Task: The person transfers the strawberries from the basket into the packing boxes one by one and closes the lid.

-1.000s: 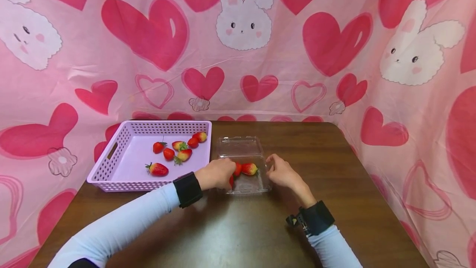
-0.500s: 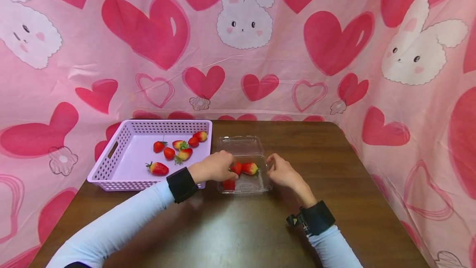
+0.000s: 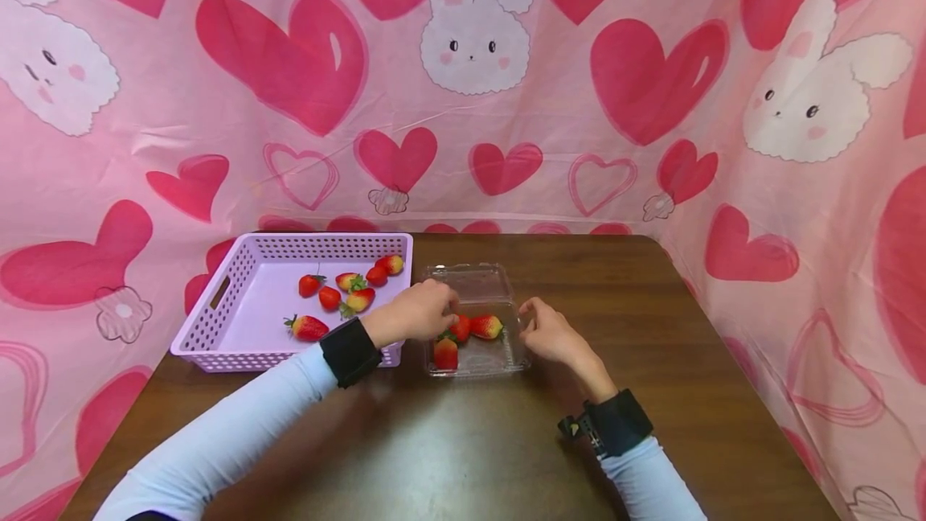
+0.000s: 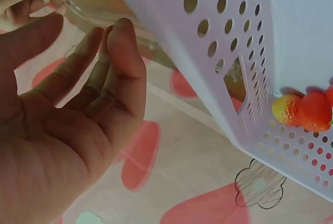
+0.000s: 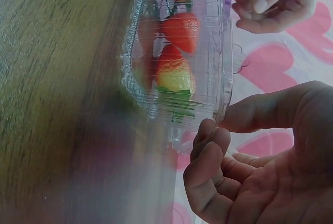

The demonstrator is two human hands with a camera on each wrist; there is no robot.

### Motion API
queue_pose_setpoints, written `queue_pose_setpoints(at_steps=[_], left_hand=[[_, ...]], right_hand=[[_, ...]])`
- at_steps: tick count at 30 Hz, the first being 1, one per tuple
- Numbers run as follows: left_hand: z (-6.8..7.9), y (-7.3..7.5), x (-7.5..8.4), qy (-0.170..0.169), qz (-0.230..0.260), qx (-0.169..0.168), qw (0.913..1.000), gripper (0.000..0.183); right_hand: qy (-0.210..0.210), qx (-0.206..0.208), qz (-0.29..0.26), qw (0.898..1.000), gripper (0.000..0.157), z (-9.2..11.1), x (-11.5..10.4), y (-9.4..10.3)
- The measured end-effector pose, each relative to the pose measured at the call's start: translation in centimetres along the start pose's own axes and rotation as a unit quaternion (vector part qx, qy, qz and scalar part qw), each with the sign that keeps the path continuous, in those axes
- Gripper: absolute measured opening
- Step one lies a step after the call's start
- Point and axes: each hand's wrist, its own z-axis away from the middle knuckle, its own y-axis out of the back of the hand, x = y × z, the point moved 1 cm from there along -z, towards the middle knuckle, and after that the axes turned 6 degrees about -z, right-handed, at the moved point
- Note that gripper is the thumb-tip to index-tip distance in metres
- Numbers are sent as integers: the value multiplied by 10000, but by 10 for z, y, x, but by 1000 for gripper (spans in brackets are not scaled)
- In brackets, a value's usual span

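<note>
Left hand (image 3: 414, 312) has drawn back from the boxed strawberry (image 3: 446, 355), fingers loose and holding nothing; the right hand (image 3: 551, 333) pinches the clear box (image 3: 489, 358) mid-tabletop (image 3: 434, 441). Near the left hand, toward the tabletop's left edge, lies the closest strawberry in the basket (image 3: 253, 296), leafy end toward the near left corner.

Purple basket (image 4: 299, 36) — cropped in left wrist view, clear container (image 3: 485, 356) — partly hidden by left hand (image 3: 415, 312)

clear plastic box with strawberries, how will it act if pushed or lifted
The clear box looks thin-walled, so it would probably flex when pinched. Sitting low and wide, it should slide rather than tip. Its loose strawberries might roll.
</note>
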Motion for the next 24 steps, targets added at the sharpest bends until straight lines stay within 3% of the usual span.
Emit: queue_pose_setpoints(at_steps=[10,24], left_hand=[[0,16,-10,-281,-119,584,9978,11],[4,39,-32,34,94,794,9968,17]], right_hand=[[-61,1,-61,10000,39,1,0,1],[-45,1,-41,10000,39,1,0,0]])
